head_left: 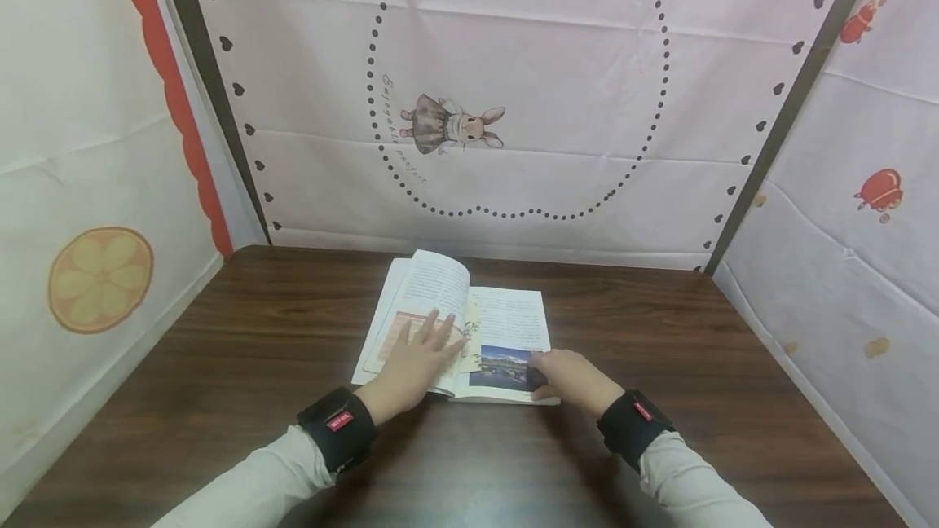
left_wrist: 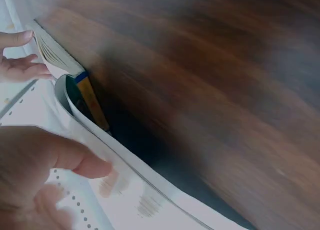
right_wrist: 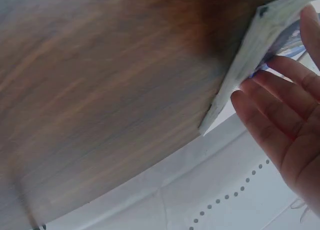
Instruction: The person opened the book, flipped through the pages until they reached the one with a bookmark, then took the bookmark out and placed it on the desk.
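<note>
1. Printed cloths (head_left: 572,88) hang behind the open book (head_left: 513,312), which lies on a brown wooden table (head_left: 271,341).
2. Turning pages seems to be the step; next probably needs one page lifted.
3. On the book's left side, the left hand (head_left: 412,365) rests with fingers spread, gripping nothing.
4. By the book's right edge, the right hand (head_left: 577,379) touches the photo page (head_left: 499,369), thumb and fingers apart, seemingly not pinching.

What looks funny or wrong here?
The printed rabbit on the back cloth lies sideways, ears toward the picture's right, and its lettering runs downward, so the cloth may be hung sideways. The open book shows no obvious damage.
</note>
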`<state>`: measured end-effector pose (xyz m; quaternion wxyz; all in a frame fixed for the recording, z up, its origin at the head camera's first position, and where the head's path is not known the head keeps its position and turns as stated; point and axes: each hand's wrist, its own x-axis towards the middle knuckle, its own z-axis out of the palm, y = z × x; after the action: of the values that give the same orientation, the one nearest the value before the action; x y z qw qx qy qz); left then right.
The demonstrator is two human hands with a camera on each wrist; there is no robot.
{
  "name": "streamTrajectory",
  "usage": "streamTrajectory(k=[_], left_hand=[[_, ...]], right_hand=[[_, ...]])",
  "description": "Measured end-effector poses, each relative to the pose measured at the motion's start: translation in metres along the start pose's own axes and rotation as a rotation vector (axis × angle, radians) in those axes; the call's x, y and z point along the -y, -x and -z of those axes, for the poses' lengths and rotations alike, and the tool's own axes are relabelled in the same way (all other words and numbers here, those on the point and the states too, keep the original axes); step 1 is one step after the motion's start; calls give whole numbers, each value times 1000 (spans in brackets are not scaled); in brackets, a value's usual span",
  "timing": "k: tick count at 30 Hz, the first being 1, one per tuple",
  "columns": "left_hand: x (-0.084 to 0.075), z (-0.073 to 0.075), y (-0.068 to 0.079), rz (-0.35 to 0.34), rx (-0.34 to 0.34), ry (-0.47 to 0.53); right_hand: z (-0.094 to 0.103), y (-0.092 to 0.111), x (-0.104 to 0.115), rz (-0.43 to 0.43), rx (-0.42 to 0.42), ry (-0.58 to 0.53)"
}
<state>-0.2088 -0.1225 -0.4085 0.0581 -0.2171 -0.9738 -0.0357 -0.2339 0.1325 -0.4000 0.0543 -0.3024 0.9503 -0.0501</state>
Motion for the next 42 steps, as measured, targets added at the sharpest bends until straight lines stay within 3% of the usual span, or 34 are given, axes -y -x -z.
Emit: streamTrajectory(k=[2, 4, 8, 11, 17, 21, 24, 26, 28, 32, 36, 42], left_hand=[[0, 1, 2, -9, 95, 65], [1, 2, 4, 31, 163, 114], [5, 3, 7, 84, 213, 174], [7, 3, 6, 87, 236, 194], [5, 5, 0, 105, 269, 195], [2, 5, -3, 125, 267, 198], [0, 4, -3, 137, 268, 196], [-2, 4, -3, 134, 269, 186], [-3, 4, -2, 124, 267, 165], [-4, 4, 0, 104, 254, 120], [-4, 3, -2, 110, 255, 105], [-3, 3, 0, 120, 279, 124]], right_hand=[[3, -3, 3, -19, 15, -26], [7, -7, 6, -36, 33, -62], [11, -19, 11, -67, 52, -141], [11, -33, 15, -84, 8, -236], [0, -68, 14, -242, -76, -711], [-52, -128, -32, -295, -77, -1070], [-76, -163, -46, -428, -69, -1191], [-61, -158, -25, -515, -80, -1159], [-37, -140, 4, -559, -97, -1090], [-11, -118, 42, -573, -128, -964], [-9, -116, 50, -586, -142, -888], [-11, -114, 44, -578, -142, -927]])
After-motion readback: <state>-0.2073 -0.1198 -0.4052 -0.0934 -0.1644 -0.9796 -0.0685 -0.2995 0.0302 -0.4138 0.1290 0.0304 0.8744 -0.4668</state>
